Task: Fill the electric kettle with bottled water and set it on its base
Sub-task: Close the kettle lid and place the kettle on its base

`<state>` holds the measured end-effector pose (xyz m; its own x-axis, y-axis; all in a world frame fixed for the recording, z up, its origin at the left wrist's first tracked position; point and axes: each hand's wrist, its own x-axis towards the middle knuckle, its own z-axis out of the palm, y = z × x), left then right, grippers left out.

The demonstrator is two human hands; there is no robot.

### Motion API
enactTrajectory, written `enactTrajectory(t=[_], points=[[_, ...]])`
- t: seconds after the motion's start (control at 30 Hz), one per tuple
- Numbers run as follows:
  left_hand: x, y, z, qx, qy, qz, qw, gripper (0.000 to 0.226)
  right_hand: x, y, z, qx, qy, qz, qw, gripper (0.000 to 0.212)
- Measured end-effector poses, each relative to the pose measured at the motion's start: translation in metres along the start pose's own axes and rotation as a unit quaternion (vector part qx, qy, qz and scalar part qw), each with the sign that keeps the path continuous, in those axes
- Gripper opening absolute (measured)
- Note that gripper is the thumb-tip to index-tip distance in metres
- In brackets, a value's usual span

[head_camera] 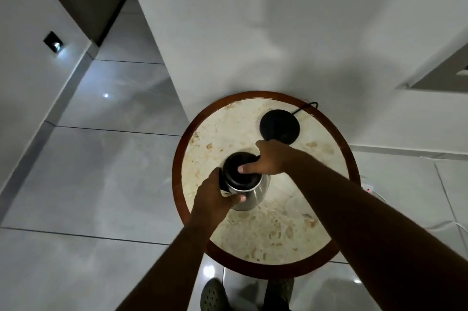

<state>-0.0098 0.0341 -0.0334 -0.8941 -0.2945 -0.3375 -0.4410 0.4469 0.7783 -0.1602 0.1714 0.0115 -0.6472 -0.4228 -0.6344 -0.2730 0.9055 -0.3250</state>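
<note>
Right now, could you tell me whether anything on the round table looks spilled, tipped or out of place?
Nothing stands out. The steel kettle with the black lid stands upright on the round marble-topped table, apart from its black round base. Left hand holds its side; right hand is on the lid. No spill shows.

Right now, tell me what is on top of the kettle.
The right hand rests its fingers on the black lid of the kettle. Contents are hidden.
</note>
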Motion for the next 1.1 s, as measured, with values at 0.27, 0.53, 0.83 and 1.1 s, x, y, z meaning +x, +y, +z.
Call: enactTrajectory(t=[0.27,0.53,0.83,1.1], points=[[-0.002,-0.001,0.001,-0.043,0.0,0.015,0.999,0.071,0.004,-0.007,0.016,-0.076,0.086,0.01,0.993,0.093],[0.001,0.004,0.008,-0.029,0.003,0.05,0.998,0.093,0.002,0.032,-0.006,-0.064,-0.045,-0.087,0.993,0.043],[0.042,0.029,-0.008,-0.006,-0.039,0.059,0.997,0.077,0.014,0.062,-0.014,-0.008,0.044,-0.081,0.996,0.022],[0.114,0.124,-0.008,0.039,-0.069,0.135,0.988,0.062,0.017,0.108,-0.087,-0.016,0.144,-0.03,0.989,0.018]])
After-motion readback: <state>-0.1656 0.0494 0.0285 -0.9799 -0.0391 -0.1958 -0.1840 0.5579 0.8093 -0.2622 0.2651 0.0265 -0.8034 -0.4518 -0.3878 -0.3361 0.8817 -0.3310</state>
